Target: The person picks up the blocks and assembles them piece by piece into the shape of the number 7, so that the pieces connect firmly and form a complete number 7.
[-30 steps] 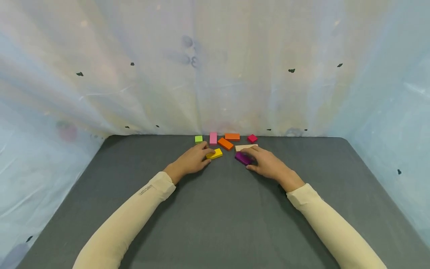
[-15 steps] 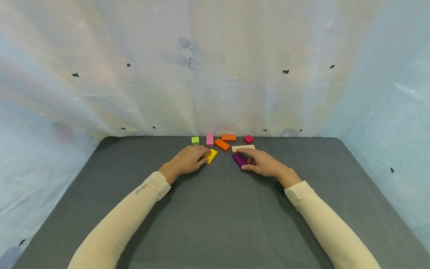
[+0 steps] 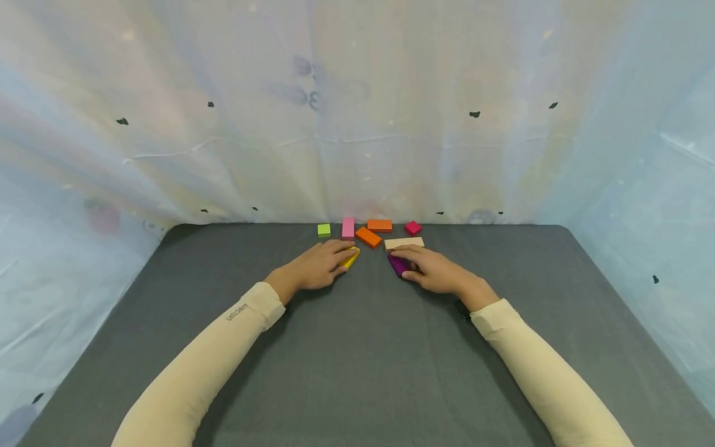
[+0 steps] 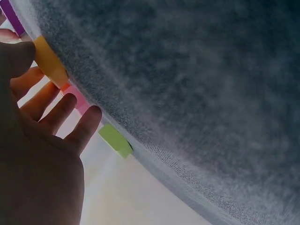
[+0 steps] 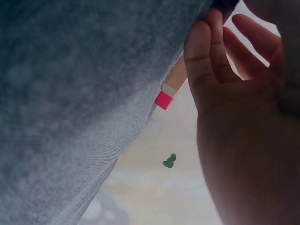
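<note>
My left hand holds a yellow block between thumb and fingers; much of the block is hidden under the fingers. In the left wrist view the thumb lies against one end of that yellow block, and the other fingers spread beside it. A purple block is pinched by my right hand, its right side covered by the fingertips. Right behind the purple block lies a pale wooden block, close to the right index finger. An orange block lies slanted between the two hands, farther back.
Along the back edge of the dark grey table lie a lime green block, a pink block, a second orange block and a crimson block. A pale plastic sheet hangs behind and at both sides.
The yellow block has turned under my left hand and now slants away more steeply. The purple block has turned a little too in my right hand. The other blocks keep their layout.
</note>
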The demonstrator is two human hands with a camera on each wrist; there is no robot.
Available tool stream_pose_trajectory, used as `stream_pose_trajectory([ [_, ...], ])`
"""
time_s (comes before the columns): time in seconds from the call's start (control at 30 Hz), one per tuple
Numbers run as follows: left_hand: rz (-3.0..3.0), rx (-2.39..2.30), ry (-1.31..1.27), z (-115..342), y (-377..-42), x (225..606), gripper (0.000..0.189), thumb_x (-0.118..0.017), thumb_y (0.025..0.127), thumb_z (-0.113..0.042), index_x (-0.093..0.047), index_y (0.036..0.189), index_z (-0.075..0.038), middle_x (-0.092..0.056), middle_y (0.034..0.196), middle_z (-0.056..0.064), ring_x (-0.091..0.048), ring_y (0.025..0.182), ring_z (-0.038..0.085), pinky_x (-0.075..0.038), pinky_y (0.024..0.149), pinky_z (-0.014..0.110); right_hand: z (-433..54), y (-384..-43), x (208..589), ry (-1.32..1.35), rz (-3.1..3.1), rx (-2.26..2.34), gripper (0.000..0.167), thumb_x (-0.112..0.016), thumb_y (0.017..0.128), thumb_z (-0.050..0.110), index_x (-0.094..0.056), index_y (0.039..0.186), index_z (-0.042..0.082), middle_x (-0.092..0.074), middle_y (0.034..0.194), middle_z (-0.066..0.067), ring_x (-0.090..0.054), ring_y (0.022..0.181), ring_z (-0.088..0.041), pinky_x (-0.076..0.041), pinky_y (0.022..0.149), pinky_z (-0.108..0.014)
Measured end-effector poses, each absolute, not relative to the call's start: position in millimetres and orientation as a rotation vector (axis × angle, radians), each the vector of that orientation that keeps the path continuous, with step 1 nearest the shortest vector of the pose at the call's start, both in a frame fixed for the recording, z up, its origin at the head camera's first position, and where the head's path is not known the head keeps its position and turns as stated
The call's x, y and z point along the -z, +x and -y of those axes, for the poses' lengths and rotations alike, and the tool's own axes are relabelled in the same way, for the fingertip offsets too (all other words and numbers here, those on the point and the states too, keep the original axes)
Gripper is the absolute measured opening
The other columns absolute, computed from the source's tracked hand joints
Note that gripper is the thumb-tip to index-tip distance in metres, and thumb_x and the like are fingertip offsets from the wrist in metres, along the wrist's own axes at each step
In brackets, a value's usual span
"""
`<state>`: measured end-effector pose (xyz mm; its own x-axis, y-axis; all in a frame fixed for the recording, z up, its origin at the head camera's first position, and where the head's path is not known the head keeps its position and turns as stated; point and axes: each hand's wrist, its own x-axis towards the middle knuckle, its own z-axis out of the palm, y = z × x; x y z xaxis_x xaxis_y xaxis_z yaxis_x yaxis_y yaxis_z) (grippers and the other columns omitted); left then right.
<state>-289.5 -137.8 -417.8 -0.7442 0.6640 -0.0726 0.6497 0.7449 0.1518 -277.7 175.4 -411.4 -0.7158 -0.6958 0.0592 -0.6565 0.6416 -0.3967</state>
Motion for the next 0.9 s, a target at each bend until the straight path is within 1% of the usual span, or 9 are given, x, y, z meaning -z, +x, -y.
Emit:
stream_pose_trajectory([
  [0.13,-2.839,-0.171,1.07,137.6,-290.5,417.6,0.053,-0.045,0.106,-0.034,-0.035,0.156,-0.019,-0.03,0.163,0.003,-0.028,0.15,0.026,-0.025,0.12,0.055,-177.9,-277.1,412.3,-1.117,-2.746,0.603,0.051,-0.056,0.103,0.022,-0.044,0.15,0.009,-0.039,0.156,-0.015,-0.04,0.143,-0.034,-0.036,0.113,-0.054],
  [0.27,-2.839,-0.162,1.102,134.3,-288.9,415.1,0.052,-0.046,0.106,-0.032,-0.037,0.155,-0.017,-0.031,0.162,0.006,-0.03,0.149,0.028,-0.027,0.119,0.056,-180.0,-274.4,412.0,-1.082,-2.76,0.609,0.051,-0.057,0.102,0.022,-0.045,0.149,0.009,-0.039,0.155,-0.015,-0.043,0.139,-0.033,-0.038,0.111,-0.054],
  [0.37,-2.828,-0.151,1.109,131.2,-286.2,412.3,0.051,-0.047,0.106,-0.027,-0.037,0.155,-0.014,-0.031,0.162,0.009,-0.031,0.149,0.03,-0.028,0.118,0.058,-179.6,-273.8,411.3,-1.082,-2.773,0.598,0.051,-0.058,0.101,0.024,-0.046,0.148,0.009,-0.041,0.152,-0.014,-0.047,0.136,-0.031,-0.041,0.11,-0.051],
  [0.5,-2.831,-0.106,1.086,128.9,-285.5,409.9,0.051,-0.05,0.105,-0.022,-0.038,0.154,-0.014,-0.033,0.161,0.009,-0.036,0.146,0.03,-0.033,0.115,0.057,-177.2,-275.2,409.1,-1.096,-2.79,0.564,0.05,-0.056,0.102,0.03,-0.048,0.147,0.009,-0.043,0.151,-0.012,-0.049,0.134,-0.029,-0.042,0.11,-0.049],
  [0.67,-2.846,-0.131,1.107,126.0,-290.6,408.5,0.051,-0.058,0.101,-0.021,-0.045,0.151,-0.016,-0.042,0.155,0.008,-0.044,0.139,0.029,-0.036,0.114,0.054,-178.9,-274.6,405.7,-1.077,-2.809,0.546,0.048,-0.056,0.102,0.028,-0.05,0.146,0.008,-0.043,0.151,-0.012,-0.049,0.134,-0.03,-0.042,0.109,-0.051],
  [0.77,-2.831,-0.217,1.129,126.4,-290.7,408.9,0.051,-0.062,0.099,-0.018,-0.049,0.148,-0.014,-0.047,0.148,0.009,-0.049,0.132,0.028,-0.038,0.113,0.05,-179.9,-273.1,407.1,-1.071,-2.814,0.537,0.049,-0.058,0.101,0.027,-0.051,0.146,0.008,-0.043,0.151,-0.012,-0.048,0.135,-0.03,-0.042,0.109,-0.051],
  [0.9,-2.811,-0.315,1.134,133.0,-284.1,411.0,0.052,-0.064,0.097,-0.015,-0.05,0.147,-0.011,-0.049,0.144,0.009,-0.053,0.125,0.026,-0.043,0.11,0.043,-178.3,-272.3,411.2,-1.095,-2.815,0.512,0.05,-0.058,0.101,0.031,-0.051,0.145,0.009,-0.044,0.151,-0.012,-0.048,0.135,-0.03,-0.042,0.109,-0.05],
])
